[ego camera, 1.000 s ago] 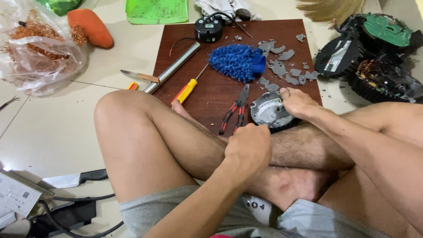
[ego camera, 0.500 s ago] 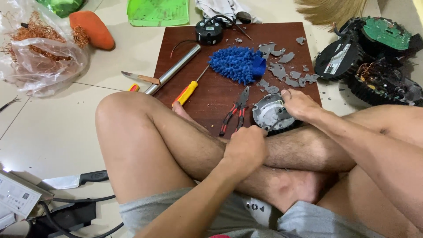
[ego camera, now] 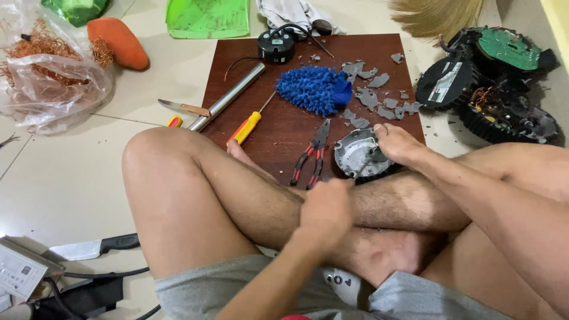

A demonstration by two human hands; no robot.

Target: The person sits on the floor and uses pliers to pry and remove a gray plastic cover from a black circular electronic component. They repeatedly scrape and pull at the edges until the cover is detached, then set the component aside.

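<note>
I sit cross-legged on the floor. My right hand [ego camera: 398,144] grips the right edge of a round grey motor housing [ego camera: 355,153], which stands on a dark brown board [ego camera: 284,127] by my shin. My left hand [ego camera: 325,208] is closed in a fist around a thin metal tool [ego camera: 363,168]. The tool's shaft slants up into the housing. Its handle is hidden inside my fist. Red-handled pliers [ego camera: 310,154] lie on the board just left of the housing.
A yellow-and-red screwdriver [ego camera: 247,127], a blue fluffy duster head [ego camera: 314,89], grey plastic shards [ego camera: 373,98], a metal tube [ego camera: 228,96] and a small black round device [ego camera: 277,44] lie on the board. Dismantled robot-vacuum parts [ego camera: 492,83] sit right. A bag of copper wire [ego camera: 47,77] and two knives [ego camera: 95,247] lie left.
My left hand has edged up toward the housing with the tool. My right hand stays on the housing.
</note>
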